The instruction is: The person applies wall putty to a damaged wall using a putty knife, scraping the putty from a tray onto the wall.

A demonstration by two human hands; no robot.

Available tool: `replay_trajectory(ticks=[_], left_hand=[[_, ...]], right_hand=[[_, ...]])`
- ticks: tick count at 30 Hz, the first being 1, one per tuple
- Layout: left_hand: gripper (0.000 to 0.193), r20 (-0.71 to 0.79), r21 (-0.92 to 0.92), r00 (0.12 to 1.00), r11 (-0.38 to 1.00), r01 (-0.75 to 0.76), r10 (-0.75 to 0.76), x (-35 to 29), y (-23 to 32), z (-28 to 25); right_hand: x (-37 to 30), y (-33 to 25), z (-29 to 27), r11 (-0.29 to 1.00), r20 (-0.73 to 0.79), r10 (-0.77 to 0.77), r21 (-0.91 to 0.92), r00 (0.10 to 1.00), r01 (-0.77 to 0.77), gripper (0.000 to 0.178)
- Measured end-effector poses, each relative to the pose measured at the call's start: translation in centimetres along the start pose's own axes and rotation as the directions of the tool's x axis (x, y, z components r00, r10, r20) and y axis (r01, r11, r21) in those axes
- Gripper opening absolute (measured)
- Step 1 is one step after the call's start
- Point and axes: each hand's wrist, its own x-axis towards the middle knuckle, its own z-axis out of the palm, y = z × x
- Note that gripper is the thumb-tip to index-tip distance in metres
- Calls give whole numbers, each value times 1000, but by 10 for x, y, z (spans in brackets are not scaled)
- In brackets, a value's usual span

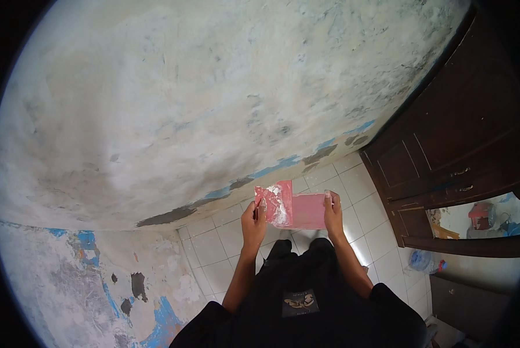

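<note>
In front of my body, my left hand [252, 225] is closed on the left edge of a red plastic putty spreader [286, 196] smeared with white putty [280, 213]. My right hand [333, 214] grips the right edge of a second, paler pink putty spreader [309, 212], its thumb on the face. The two flat blades meet edge to edge, and the red one seems to overlap the pink one slightly. Beyond them rises a patchy wall [173, 110] coated in whitish putty, with blue paint and grey spots showing along its lower edge.
A dark wooden cabinet [445, 139] with a mirror panel [474, 217] stands at right. Below it are a clear plastic bottle [422, 260] and a dark box [468, 304]. Another wall [57, 284] with peeling blue paint is at lower left. White tiles [355, 185] cover the floor.
</note>
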Motion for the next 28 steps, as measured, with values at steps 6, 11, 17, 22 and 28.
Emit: replay_trajectory(ticks=[6, 11, 17, 22, 28], left_hand=[[29, 7, 25, 1000, 1000, -17, 17, -18, 7, 37], [28, -51, -30, 999, 999, -20, 19, -44, 14, 105], [26, -32, -111, 998, 992, 59, -63, -89, 29, 197], [26, 101, 60, 985, 990, 131, -137, -132, 64, 247], [25, 182, -79, 889, 895, 439, -420, -175, 67, 274]], right_hand=[[22, 5, -46, 988, -14, 53, 148, 998, -51, 45], [38, 22, -114, 984, 19, 53, 171, 998, -55, 41], [53, 39, -213, 986, 32, 28, 161, 999, -33, 44], [54, 53, -278, 993, -32, -41, 108, 999, 44, 41], [28, 65, -304, 961, -39, 5, 276, 999, 5, 42]])
